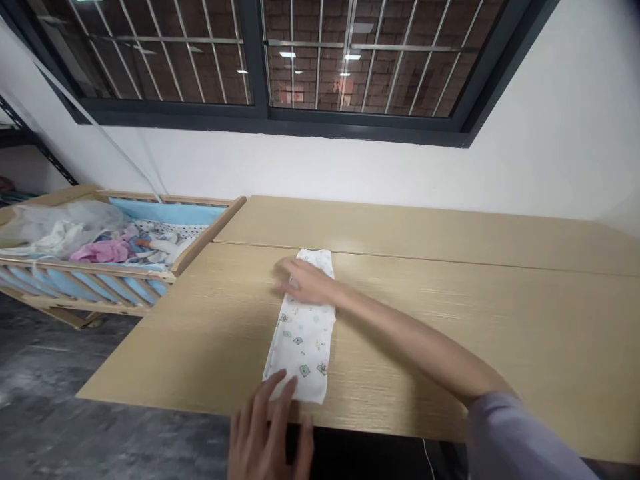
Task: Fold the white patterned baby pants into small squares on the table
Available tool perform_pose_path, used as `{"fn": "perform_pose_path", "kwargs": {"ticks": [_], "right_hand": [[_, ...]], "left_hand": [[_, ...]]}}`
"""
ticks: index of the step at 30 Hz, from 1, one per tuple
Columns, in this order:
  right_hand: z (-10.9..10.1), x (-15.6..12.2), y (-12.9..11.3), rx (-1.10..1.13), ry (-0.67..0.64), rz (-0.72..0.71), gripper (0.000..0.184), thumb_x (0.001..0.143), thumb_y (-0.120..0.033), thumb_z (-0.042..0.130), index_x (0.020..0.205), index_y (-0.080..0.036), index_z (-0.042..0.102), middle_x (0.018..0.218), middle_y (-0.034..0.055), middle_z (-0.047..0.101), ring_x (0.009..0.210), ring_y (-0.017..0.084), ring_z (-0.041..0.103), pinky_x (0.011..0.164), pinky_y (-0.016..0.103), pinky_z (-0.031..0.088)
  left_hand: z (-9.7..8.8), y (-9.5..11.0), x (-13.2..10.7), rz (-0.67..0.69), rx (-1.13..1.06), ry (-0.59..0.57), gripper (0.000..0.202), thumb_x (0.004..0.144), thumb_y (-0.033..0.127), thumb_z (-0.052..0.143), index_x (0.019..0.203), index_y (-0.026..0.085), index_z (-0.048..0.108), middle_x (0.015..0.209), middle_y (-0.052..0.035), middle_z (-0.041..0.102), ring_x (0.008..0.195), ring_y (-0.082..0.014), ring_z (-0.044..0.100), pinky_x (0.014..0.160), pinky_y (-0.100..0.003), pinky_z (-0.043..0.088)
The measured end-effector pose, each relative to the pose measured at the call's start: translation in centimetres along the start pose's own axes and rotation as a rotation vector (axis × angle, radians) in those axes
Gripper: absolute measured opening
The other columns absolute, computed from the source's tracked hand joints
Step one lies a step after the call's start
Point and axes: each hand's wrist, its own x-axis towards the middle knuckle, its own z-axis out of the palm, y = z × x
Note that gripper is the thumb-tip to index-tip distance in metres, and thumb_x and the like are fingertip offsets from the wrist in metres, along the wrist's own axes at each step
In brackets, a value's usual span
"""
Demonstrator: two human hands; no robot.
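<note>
Right hand [309, 281] outstretched over cloth [303, 343], left hand [264, 440] spread at near end

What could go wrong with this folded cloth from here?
The blurred right hand, reaching across the printed white cloth, might rumple its layers. The cloth's lower end lies near the wood-grain tabletop's near edge, by the left hand, so a tug could drag it over.

Two hands [267, 433] [309, 283]; one printed cloth [305, 337]; one crib [210, 233]; one window [258, 63].

No text, label or number is readable.
</note>
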Motion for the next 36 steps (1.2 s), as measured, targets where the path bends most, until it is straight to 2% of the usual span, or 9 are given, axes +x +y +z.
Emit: {"fn": "perform_pose_path", "kwargs": {"ticks": [3, 7, 12, 19, 24, 28, 31, 34, 36], "right_hand": [[1.2, -4.9, -4.1, 0.047, -0.244, -0.221, 0.064, 0.103, -0.053, 0.04, 0.158, -0.022, 0.03, 0.167, 0.0115, 0.024, 0.154, 0.027, 0.021, 0.122, 0.047, 0.025], [3.4, -8.5, -5.3, 0.072, -0.386, -0.355, 0.067, 0.105, -0.047, 0.039, 0.16, -0.013, 0.023, 0.167, 0.0152, 0.018, 0.156, 0.024, 0.013, 0.126, 0.042, 0.016], [4.2, -5.7, 0.2, -0.022, -0.358, -0.206, 0.07, 0.103, -0.059, 0.033, 0.161, -0.023, 0.022, 0.168, 0.009, 0.012, 0.156, 0.026, 0.008, 0.126, 0.048, 0.009], [2.1, 0.7, 10.5, -0.232, -0.239, 0.105, 0.073, 0.102, -0.064, 0.02, 0.162, -0.023, 0.018, 0.169, 0.0063, 0.007, 0.156, 0.024, 0.004, 0.127, 0.045, 0.003], [0.9, 2.3, 12.9, -0.308, -0.205, 0.131, 0.067, 0.104, -0.053, 0.018, 0.162, -0.019, 0.021, 0.169, 0.0073, 0.008, 0.156, 0.024, 0.006, 0.126, 0.046, 0.006], [0.7, 1.6, 11.5, -0.226, -0.123, 0.145, 0.07, 0.105, -0.054, 0.015, 0.162, -0.014, 0.02, 0.169, 0.0114, 0.01, 0.156, 0.025, 0.007, 0.127, 0.046, 0.006], [0.9, -0.8, 8.3, -0.115, 0.022, 0.156, 0.069, 0.105, -0.055, 0.021, 0.158, -0.012, 0.029, 0.168, 0.0166, 0.015, 0.156, 0.029, 0.012, 0.125, 0.051, 0.015], [0.8, -5.0, 3.0, -0.035, 0.119, 0.105, 0.053, 0.104, -0.049, 0.037, 0.137, -0.012, 0.056, 0.151, 0.0216, 0.045, 0.14, 0.031, 0.044, 0.114, 0.05, 0.038], [0.3, -8.3, -0.9, 0.031, 0.054, 0.059, 0.04, 0.104, -0.042, 0.04, 0.114, -0.014, 0.067, 0.12, 0.0157, 0.066, 0.112, 0.024, 0.063, 0.097, 0.042, 0.051]], "left_hand": [[1.7, 1.4, -1.8, 0.057, 0.133, -0.036, 0.05, 0.091, 0.032, 0.057, 0.138, 0.018, 0.053, 0.138, -0.0171, 0.062, 0.122, -0.0283, 0.061, 0.096, -0.04, 0.043], [3.2, 2.1, -3.7, 0.078, 0.221, -0.074, 0.056, 0.088, 0.034, 0.058, 0.141, 0.018, 0.052, 0.141, -0.0235, 0.058, 0.128, -0.036, 0.057, 0.096, -0.048, 0.04], [2.9, 2.2, -3.8, 0.074, 0.248, -0.117, 0.065, 0.088, 0.036, 0.057, 0.15, 0.021, 0.044, 0.148, -0.0241, 0.052, 0.132, -0.0374, 0.054, 0.093, -0.048, 0.039], [2.2, 1.7, -3.4, 0.17, 0.308, -0.116, 0.062, 0.088, 0.038, 0.06, 0.146, 0.02, 0.05, 0.143, -0.0245, 0.057, 0.127, -0.0369, 0.058, 0.092, -0.047, 0.038], [2.3, 2.1, -3.4, 0.141, 0.316, -0.119, 0.06, 0.088, 0.035, 0.061, 0.146, 0.02, 0.051, 0.145, -0.023, 0.056, 0.129, -0.0368, 0.056, 0.093, -0.047, 0.038], [2.1, 1.8, -3.4, 0.141, 0.277, -0.127, 0.062, 0.089, 0.034, 0.06, 0.149, 0.022, 0.047, 0.146, -0.0208, 0.055, 0.131, -0.0354, 0.055, 0.092, -0.045, 0.039], [1.4, 0.6, -2.7, 0.133, 0.186, -0.146, 0.061, 0.093, 0.033, 0.054, 0.151, 0.022, 0.041, 0.146, -0.0162, 0.056, 0.131, -0.0288, 0.055, 0.093, -0.041, 0.038], [0.6, -1.6, -1.3, 0.116, 0.06, -0.135, 0.054, 0.096, 0.029, 0.053, 0.148, 0.022, 0.043, 0.143, -0.0117, 0.06, 0.128, -0.0247, 0.057, 0.099, -0.039, 0.036], [0.3, -3.2, -0.3, 0.161, -0.014, -0.137, 0.049, 0.096, 0.026, 0.055, 0.144, 0.023, 0.048, 0.14, -0.0104, 0.062, 0.126, -0.0233, 0.058, 0.101, -0.037, 0.035]]}}
